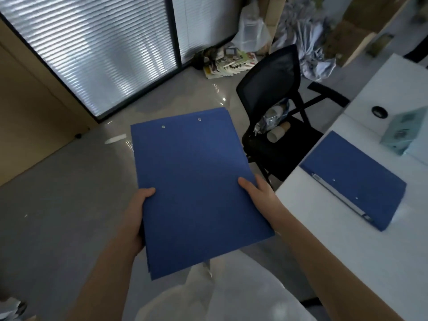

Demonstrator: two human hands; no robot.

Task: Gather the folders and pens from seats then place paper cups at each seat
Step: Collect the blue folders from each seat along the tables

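Here, a person carries a stack of blue folders [196, 181] flat in front of the body, the left hand [136, 218] clasping its near left edge with the thumb on top and fingers underneath, the right hand [257, 188] grasping the right edge the same way, apparently to keep the loose stack square. One more folder [354, 179] lies on the white table [347, 262] at right, spine toward the person, well apart from both hands and, judging by the task, next to be collected. On the seat of the black chair [273, 100] beside the table sit paper cups [278, 133] in a torn sleeve, lying on their side, likely kept for the later step. No pens can be made out. A pale box [403, 133] stands farther along the table.
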